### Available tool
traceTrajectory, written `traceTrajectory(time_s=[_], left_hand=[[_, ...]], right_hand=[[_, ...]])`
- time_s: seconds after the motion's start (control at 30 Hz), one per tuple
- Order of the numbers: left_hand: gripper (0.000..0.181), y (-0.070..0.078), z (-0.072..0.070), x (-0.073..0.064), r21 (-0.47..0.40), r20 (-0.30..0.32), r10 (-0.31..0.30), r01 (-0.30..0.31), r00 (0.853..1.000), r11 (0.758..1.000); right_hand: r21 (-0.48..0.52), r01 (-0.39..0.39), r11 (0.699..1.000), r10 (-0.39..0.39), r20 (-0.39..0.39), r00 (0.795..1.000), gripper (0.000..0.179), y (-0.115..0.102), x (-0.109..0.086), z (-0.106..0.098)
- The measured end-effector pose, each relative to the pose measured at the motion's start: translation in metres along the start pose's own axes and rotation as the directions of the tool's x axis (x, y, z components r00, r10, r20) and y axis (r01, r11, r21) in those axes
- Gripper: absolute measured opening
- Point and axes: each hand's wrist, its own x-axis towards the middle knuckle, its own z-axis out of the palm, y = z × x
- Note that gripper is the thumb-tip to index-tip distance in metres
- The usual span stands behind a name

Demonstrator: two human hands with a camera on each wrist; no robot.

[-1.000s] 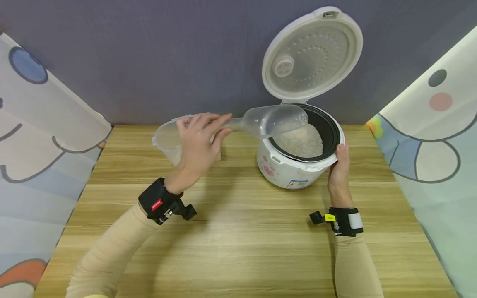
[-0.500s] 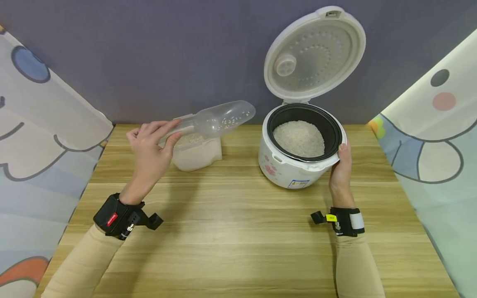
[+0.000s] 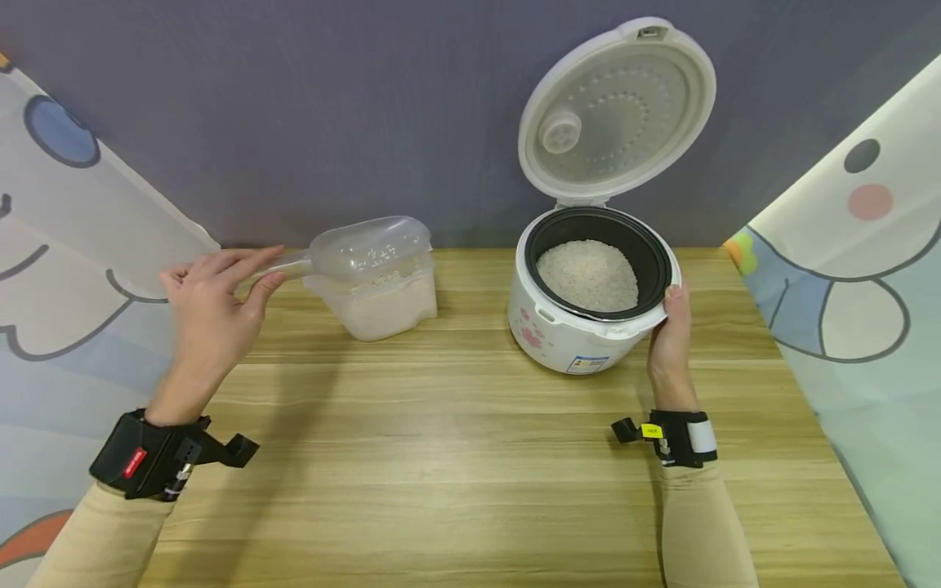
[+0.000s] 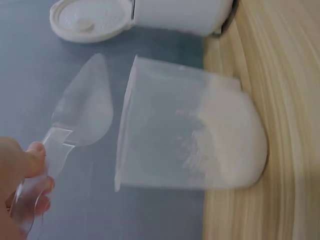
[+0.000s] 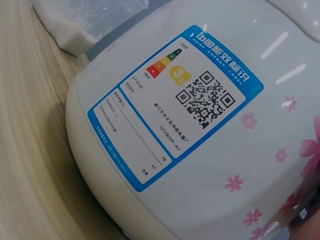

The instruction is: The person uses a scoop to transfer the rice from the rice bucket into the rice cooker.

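My left hand pinches the handle of a clear plastic scoop. The scoop's bowl overlaps the top of a translucent rice container; a few grains cling inside it. In the left wrist view the scoop is beside the container's open mouth, and white rice fills the container's lower part. On the right stands a white rice cooker with pink flowers, its black inner pot holding a heap of rice. My right hand grips the cooker's right side, thumb at the rim, other fingers mostly hidden.
The cooker's lid stands raised against the grey back wall. Both items rest on a wooden table, near its back edge. Cartoon-printed sheets flank both sides. A blue-bordered energy label faces the right wrist camera.
My left hand has swung left with the scoop, from over the cooker's pot to the rice container. The scoop has emptied to a few grains. My right hand stays on the cooker.
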Motion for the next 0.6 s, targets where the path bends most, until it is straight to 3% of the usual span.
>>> traceTrajectory(time_s=[0.23,0.4,0.5,0.6], left_hand=[[0.03,-0.017,-0.021,0.005,0.092,0.051,0.06,-0.064,0.997,0.994],[0.033,-0.023,-0.032,0.011,0.144,0.117,0.121,-0.137,0.986,0.98],[0.032,-0.024,-0.036,0.02,0.174,0.178,0.17,-0.201,0.969,0.964],[0.03,-0.025,-0.038,0.034,0.192,0.254,0.247,-0.299,0.935,0.934]], right_hand=[[0.004,-0.008,1.0,0.008,0.013,1.0,0.058,0.0,0.002,0.001],[0.0,-0.008,1.0,0.008,0.009,1.0,0.058,0.0,0.002,0.001],[0.003,-0.009,1.0,0.009,0.006,1.0,0.059,0.0,0.001,0.001],[0.002,-0.007,1.0,0.007,0.004,1.0,0.061,0.0,0.0,0.0]])
